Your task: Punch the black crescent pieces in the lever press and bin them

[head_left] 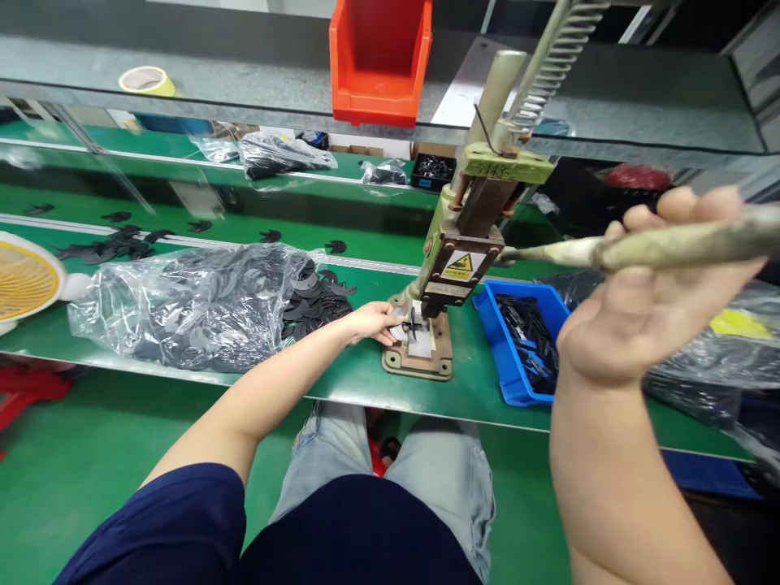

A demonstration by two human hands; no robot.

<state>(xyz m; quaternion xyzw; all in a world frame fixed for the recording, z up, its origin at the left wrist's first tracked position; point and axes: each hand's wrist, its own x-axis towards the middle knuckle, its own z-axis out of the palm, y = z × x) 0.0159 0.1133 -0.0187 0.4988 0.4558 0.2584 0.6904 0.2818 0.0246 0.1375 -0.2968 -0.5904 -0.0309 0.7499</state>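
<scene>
Gripping worn metal lever (670, 244), right hand (634, 317) — left hand (373, 321) pinching flat black part (413, 323)

The left hand (373, 321) rests at the base of a manual lever press (469, 244), its fingertips pinching a small black part (413, 323) on the white pad under the ram. The right hand (639, 317) is raised, fingers curled over the press lever (682, 244). On the green bench (341, 378), a clear bag of black crescent parts (183, 309) lies left of the press, with loose ones spilled beside it, and a blue bin (505, 357) of black pieces stands just to its right.
</scene>
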